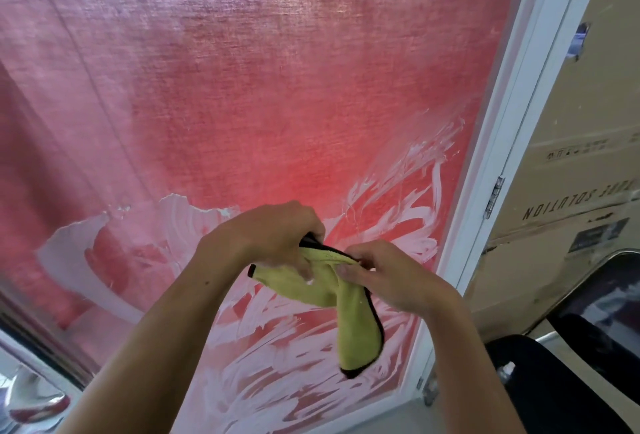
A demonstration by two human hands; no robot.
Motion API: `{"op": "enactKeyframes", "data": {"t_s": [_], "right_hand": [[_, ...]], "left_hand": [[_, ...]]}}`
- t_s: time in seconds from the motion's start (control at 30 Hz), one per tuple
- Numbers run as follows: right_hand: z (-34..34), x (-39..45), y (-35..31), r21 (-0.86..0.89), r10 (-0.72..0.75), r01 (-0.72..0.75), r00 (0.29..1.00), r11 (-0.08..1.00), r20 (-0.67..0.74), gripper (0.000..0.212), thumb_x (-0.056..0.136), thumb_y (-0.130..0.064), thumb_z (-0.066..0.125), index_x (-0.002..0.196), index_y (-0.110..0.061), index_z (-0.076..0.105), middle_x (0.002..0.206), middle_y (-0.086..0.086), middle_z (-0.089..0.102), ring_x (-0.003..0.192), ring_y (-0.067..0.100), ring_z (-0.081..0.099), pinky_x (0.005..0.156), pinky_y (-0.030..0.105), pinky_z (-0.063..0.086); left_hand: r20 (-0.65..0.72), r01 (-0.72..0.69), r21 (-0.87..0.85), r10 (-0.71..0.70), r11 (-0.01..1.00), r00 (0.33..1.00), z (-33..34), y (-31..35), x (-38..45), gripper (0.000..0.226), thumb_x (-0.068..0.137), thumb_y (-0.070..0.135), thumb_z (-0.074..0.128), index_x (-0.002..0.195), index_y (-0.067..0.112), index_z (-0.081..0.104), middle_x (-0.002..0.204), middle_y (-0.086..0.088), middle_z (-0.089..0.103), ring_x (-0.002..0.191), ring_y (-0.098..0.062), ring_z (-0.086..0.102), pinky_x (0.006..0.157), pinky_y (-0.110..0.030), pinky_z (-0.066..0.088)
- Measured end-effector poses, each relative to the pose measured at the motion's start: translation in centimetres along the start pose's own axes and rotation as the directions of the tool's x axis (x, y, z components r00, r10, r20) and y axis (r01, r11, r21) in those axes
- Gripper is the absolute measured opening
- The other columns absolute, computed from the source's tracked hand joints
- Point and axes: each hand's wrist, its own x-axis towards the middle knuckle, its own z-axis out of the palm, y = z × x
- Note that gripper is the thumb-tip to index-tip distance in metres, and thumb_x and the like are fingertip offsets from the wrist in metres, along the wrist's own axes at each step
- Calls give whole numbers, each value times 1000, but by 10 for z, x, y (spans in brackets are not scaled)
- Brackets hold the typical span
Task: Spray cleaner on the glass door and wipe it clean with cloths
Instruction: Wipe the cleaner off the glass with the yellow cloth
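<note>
1. Head view: the yellow-green microfibre cloth with a black stitched edge [349,309] hangs between both hands in front of the lower right part of the glass door [242,104], bunched at the top, with one long fold drooping down and to the right.
2. The glass door fills most of the view; a pinkish-red woven fabric curtain [145,52] shows behind the pane.
3. White smeared streaks of cleaner foam [391,211] cover the lower part of the glass, thickest around and below the hands; the upper glass carries only a faint haze.
4. The white painted door frame [498,142] runs along the right edge of the pane, with a metal hinge [494,196] fixed to it.
5. Right of the frame stands a large brown cardboard box [571,163] with black printed lettering that reads upside down.
6. A dark rounded object [602,298] sits at the lower right; what it is cannot be told.
7. The left hand [273,236] has its fingers curled over the top of the cloth, gripping the bunched black-edged part.
8. The right hand [388,270] pinches the cloth's upper fold between thumb and curled fingers, just beside the left hand.
9. Both bare forearms reach up from the bottom of the view and cover part of the lower glass.
</note>
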Motion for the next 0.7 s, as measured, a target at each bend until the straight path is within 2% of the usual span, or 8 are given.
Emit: {"op": "enactKeyframes", "data": {"t_s": [0.13, 0.23, 0.3, 0.37, 0.47, 0.57, 0.63, 0.7], "right_hand": [[1, -2, 10, 6, 15, -15, 997, 1000, -72, 41, 101, -40, 62, 82, -5, 59, 69, 3, 46, 63, 19, 46, 64, 37, 37], [-2, -8, 10, 281, -3, 26, 997, 959, -83, 55, 96, -53, 62, 91, 1, 58, 78, 14, 55, 72, 29, 59, 74, 46, 50], [-2, -10, 9, 507, -3, 44, 997, 861, -80, 66, 88, -58, 69, 106, 5, 62, 90, 17, 66, 84, 31, 68, 79, 42, 58], [1, -12, 3, 675, -44, 95, 995, 732, -93, 54, 88, -38, 73, 122, 3, 62, 102, 14, 72, 93, 28, 71, 78, 35, 60], [3, -11, -8, 794, -52, 178, 982, 581, -182, 44, 86, -9, 67, 128, -1, 60, 112, 19, 73, 100, 31, 72, 84, 39, 61], [0, -11, -12, 836, 22, 256, 952, 485, -304, 44, 85, 1, 67, 129, -1, 58, 110, 17, 74, 101, 30, 72, 82, 37, 61], [-6, -12, -13, 829, 64, 312, 922, 464, -383, 45, 86, 4, 68, 130, -1, 58, 110, 15, 74, 103, 30, 72, 84, 37, 61], [-11, -13, -13, 815, 89, 341, 900, 469, -428, 47, 83, 1, 63, 129, -4, 59, 110, 14, 75, 104, 29, 72, 87, 40, 61]], "left_hand": [[4, 47, 85, -47, 995, 999, 0, -11, 2, 16, 89, 25, 81, 92, 17, 68, 94, 1, 66, 87, -21, 63, 68, -34, 46], [-18, 12, -119, -14, 993, 1000, -9, -23, 0, 16, 97, 22, 73, 91, 28, 59, 92, 10, 61, 82, -10, 59, 66, -27, 41], [-71, -17, -269, -2, 963, 997, -8, -26, 3, 17, 99, 21, 70, 99, 32, 57, 99, 11, 63, 87, -6, 60, 70, -27, 43], [-151, -50, -308, 3, 950, 988, -1, -23, 10, 22, 99, 18, 70, 113, 29, 57, 111, 9, 64, 98, -9, 62, 80, -31, 49], [-357, -71, -293, -40, 954, 933, 21, -15, 18, 46, 95, 18, 75, 133, 24, 50, 131, 11, 50, 116, -9, 55, 95, -33, 50], [-518, -49, -540, -285, 840, 806, 40, -6, 14, 23, 102, 31, 63, 121, 22, 53, 123, 7, 55, 108, -10, 59, 86, -27, 49], [-325, 61, -747, -444, 662, 835, 48, 1, 11, 34, 107, 52, 42, 118, 21, 54, 113, 1, 66, 98, -10, 65, 80, -28, 50], [-12, 157, -908, -399, 389, 917, 54, 8, 12, 48, 107, 59, 30, 124, 22, 56, 107, -3, 71, 96, -16, 69, 80, -33, 52]]}}
